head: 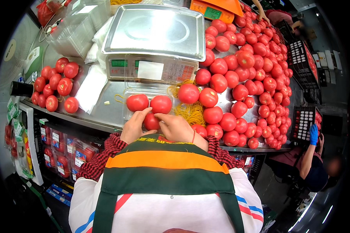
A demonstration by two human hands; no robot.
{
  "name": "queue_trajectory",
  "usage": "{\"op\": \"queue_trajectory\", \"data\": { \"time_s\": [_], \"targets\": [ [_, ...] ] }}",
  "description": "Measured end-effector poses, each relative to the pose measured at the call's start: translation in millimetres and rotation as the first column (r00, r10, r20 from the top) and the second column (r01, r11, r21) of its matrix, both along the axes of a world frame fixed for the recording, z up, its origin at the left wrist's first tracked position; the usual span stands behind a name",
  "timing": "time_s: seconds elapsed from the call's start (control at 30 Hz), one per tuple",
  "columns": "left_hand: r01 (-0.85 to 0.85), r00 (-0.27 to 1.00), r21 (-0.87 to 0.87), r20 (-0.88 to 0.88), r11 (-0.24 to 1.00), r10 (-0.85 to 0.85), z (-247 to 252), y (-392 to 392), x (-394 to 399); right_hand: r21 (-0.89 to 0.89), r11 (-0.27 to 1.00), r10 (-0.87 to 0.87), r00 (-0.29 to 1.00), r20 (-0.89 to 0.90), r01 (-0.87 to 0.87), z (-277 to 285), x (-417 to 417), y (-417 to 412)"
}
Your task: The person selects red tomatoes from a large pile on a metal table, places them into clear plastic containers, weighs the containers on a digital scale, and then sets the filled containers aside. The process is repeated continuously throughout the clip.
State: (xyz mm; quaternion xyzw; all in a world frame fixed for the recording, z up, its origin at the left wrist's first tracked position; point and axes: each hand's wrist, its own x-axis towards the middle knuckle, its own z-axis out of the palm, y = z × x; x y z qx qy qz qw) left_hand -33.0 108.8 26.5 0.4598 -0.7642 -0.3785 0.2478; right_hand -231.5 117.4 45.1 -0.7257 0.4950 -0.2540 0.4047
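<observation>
Two red tomatoes, a left one and a right one, sit side by side in a clear plastic clamshell box. A third tomato lies at the near end, between my two hands. My left hand has its fingers on that tomato's left side. From the right, my right hand curls its thumb and index finger against the same tomato. The box's raised lid leans against the front of a digital scale. Sleeves and apron hide the box's near edge.
Loose tomatoes cover the right side; a smaller group is at left. Yellow rubber bands lie beside the box. White paper sheets and stacked clear boxes stand left. A person's blue-gloved hand touches a black crate.
</observation>
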Motion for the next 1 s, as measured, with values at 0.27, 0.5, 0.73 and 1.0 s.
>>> {"op": "queue_trajectory", "data": {
  "time_s": [0.27, 0.5, 0.73, 1.0],
  "targets": [
    [0.025, 0.999, 0.039, -0.024, 0.999, -0.024, -3, -2, 3, 0.053, 0.999, -0.004, 0.997, 0.082, 0.0, -2, -3, -3],
    [0.064, 0.998, 0.041, 0.001, 0.997, -0.064, 0, -3, 3, 0.058, 0.998, 0.007, 0.996, 0.086, -0.013, -4, -4, -4],
    [-0.009, 0.999, -0.003, 0.052, 1.0, 0.009, -2, 1, -6, 0.219, 0.974, -0.095, 0.986, 0.136, 0.064, -2, -3, -5],
    [-0.052, 0.996, -0.026, -0.07, 0.998, 0.05, 2, 0, -4, 0.01, 0.999, 0.044, 0.995, 0.094, -0.045, 9, -5, -5]
  ]
}}
